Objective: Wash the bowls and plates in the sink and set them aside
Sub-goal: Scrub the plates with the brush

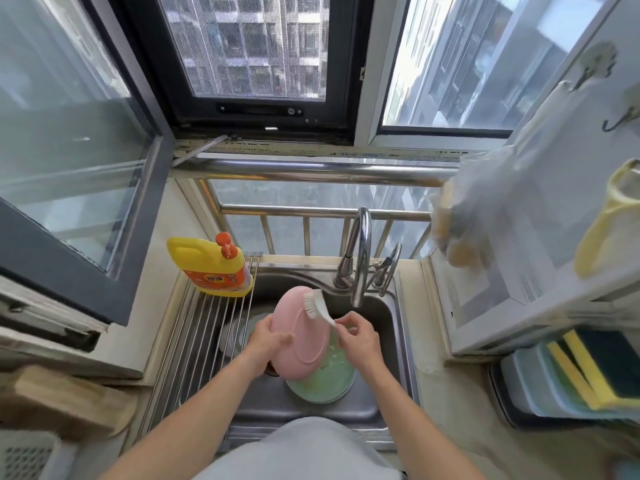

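Note:
Over the steel sink [391, 393] my left hand [266, 341] grips the left rim of a pink plate [301, 337], held tilted with its underside toward me. My right hand [356, 336] pinches the handle of a white dish brush [317, 306], whose bristles touch the plate's upper edge. Below the pink plate a green plate [329, 379] lies in the sink basin. White dishes [233, 336] sit under the rack at the sink's left side, partly hidden.
A roll-up steel drying rack [194, 344] covers the sink's left part, with a yellow detergent bottle [211, 265] standing at its far end. The faucet [360, 258] arches over the basin. Sponges in a tray [588, 372] sit at the right; a wooden board [59, 400] lies left.

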The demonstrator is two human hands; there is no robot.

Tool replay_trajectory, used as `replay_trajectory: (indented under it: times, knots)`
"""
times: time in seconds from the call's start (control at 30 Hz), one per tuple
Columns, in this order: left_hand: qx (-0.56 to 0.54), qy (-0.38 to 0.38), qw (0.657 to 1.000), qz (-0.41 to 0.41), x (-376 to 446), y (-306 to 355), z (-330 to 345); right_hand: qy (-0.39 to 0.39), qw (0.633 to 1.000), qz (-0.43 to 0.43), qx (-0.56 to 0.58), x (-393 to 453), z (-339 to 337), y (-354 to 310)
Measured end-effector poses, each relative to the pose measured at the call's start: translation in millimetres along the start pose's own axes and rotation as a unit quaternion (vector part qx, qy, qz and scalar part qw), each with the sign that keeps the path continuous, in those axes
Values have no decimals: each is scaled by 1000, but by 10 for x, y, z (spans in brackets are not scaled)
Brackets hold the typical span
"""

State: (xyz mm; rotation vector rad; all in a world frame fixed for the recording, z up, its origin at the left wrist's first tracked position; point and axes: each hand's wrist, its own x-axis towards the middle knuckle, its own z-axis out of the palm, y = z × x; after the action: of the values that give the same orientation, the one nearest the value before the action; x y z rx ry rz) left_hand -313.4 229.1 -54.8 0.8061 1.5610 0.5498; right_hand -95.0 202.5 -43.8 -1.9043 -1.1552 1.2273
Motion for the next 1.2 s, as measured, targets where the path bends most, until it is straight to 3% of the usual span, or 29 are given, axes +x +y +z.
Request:
replay_trajectory:
  times: [0.07, 0.2, 0.33, 0.47, 0.6, 0.73, 0.87, 1.0, 1.13, 1.2]
  knots:
    - [22, -6, 1000, 7, -21, 20, 20, 47, 999, 15, 2, 22, -3, -13]
    - [-2, 8, 1000, 8, -43, 24, 45, -25, 999, -20, 13, 17, 39, -23]
    - [29, -16, 999, 12, -74, -1, 11, 47, 999, 7, -11, 44, 1, -18]
    - [1, -19, 1000, 12, -80, -30, -27, -27, 999, -31, -22, 19, -18, -2]
    - [-4, -37, 999, 21, -117, -62, -26, 49, 998, 7, -40, 27, -36, -9]
    - [-60, -33, 998, 7, -178, -82, 22, -30, 999, -20, -12, -20, -3, 11]
    - [-48, -57, 997, -1, -207, -156, 31, 59, 997, 27, -43, -12, -44, 69]
    - [-24, -60, 998, -2, -215, -209, 36, -40, 998, -27, -26, -81, -53, 57]
    - [17, -76, 997, 12, -252, -245, 22, 56, 995, 45, -73, -42, -144, 58]
    - [4, -58, 998, 15, -267, -237, 39, 20, 998, 23, -54, -31, -137, 42]
